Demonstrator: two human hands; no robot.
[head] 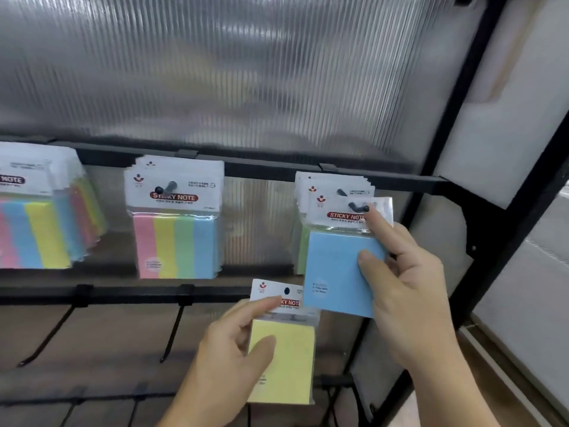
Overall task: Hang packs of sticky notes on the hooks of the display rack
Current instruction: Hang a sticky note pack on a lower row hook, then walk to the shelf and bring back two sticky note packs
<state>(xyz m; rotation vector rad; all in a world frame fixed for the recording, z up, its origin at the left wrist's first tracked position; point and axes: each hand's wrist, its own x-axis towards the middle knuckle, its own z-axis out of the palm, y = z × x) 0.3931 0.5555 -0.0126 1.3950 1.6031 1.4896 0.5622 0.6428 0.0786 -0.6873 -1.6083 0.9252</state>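
My right hand (409, 291) pinches a blue pack of sticky notes (335, 272) at its right edge, forefinger stretched up to the white header. The header's hole sits on the tip of the right hook (358, 207), in front of several packs hanging there (320, 188). Lower down, my left hand (234, 349) holds a yellow pack (288, 362) upright, thumb on its face and forefinger across its header; that pack is off any hook.
The middle hook (164, 188) carries multicolour packs (175, 238), and more multicolour packs (40, 223) hang at far left. Two bare black hooks (49, 337) (172, 331) stick out from the lower rail (123, 292). A black frame post (480, 124) bounds the rack on the right.
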